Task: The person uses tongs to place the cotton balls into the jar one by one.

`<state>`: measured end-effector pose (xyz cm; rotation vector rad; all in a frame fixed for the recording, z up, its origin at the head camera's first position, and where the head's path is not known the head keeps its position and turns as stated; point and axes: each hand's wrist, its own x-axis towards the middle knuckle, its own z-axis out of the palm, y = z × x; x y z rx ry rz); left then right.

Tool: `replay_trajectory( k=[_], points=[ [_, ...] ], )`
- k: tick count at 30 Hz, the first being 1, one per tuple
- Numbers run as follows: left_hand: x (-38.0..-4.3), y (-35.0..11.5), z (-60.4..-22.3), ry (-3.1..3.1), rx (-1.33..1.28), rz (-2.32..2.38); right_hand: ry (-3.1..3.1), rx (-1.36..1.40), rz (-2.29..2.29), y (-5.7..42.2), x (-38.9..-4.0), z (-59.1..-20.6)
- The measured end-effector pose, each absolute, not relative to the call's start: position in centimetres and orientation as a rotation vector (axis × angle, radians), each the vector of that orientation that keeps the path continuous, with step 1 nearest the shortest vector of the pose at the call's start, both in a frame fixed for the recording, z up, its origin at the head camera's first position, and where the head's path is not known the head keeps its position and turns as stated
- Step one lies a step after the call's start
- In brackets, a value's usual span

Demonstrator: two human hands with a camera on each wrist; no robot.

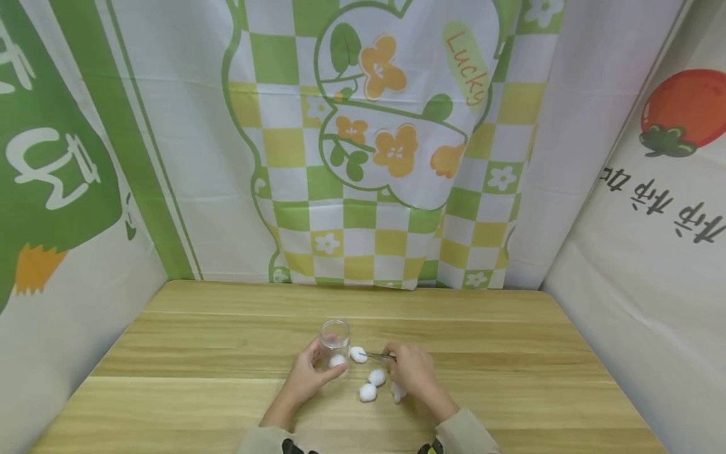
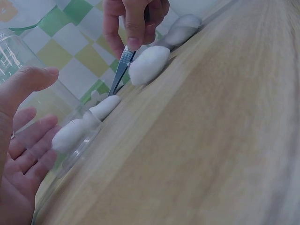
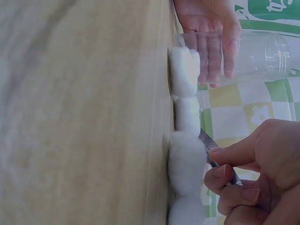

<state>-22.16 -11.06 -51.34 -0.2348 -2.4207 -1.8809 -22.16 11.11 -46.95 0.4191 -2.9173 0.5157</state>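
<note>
Curled fingers and thumb of the left hand (image 1: pixel 309 373) make a grip round the small clear glass jar (image 1: pixel 333 343), which stands upright on the light wooden table (image 1: pixel 187 353) near its front edge. In the left wrist view the fingers (image 2: pixel 29 145) lie along the jar's wall, the thumb on the other side. 1 white cotton ball (image 1: pixel 337 360) sits inside the jar at the bottom; the right wrist view shows it behind the glass (image 3: pixel 183 70).

Just right of the jar, a 2nd white cotton ball (image 1: pixel 358 354) lies on the table, touching or almost touching the jar's base. The tips of the thin silver metal tweezers (image 1: pixel 379 357) reach it; whether they pinch it or only touch it cannot be told.

Further right, the right hand (image 1: pixel 413 372) holds the tweezers in a pinch grip, thumb and forefinger pressed on the blades, the other fingers curled under. The left wrist view shows that hand (image 2: pixel 133 21) coming down from above with the tweezers (image 2: pixel 121 68) slanting toward the jar.

Below the tweezers, between the 2 hands, 2 more white cotton balls (image 1: pixel 372 384) lie close together on the table. A 5th one (image 1: pixel 398 391) shows partly under the right hand.
</note>
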Motion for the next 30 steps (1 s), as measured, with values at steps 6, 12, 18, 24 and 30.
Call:
replay_trajectory(
  k=[6, 12, 18, 24, 30],
  points=[
    [-22.2, -11.1, -51.4, -2.427, -0.240, -1.879, -2.902, 0.429, 0.550, 11.3, -22.3, -47.0],
    [-22.2, -11.0, -51.4, -2.410, -0.240, -1.901, -2.891, 0.427, 0.590, 11.3, -22.3, -46.8],
    [-22.2, -11.0, -51.3, -2.411, -0.249, -1.906, -2.888, 0.404, 0.569, 11.3, -22.2, -46.4],
    [-22.2, -11.1, -51.3, -2.412, -0.278, -1.916, -2.898, 0.413, 0.592, 11.4, -22.1, -46.1],
    [-22.2, -11.1, -51.3, -2.414, -0.272, -1.906, -2.823, 0.460, 0.646, 11.5, -22.0, -45.9]
  ],
)
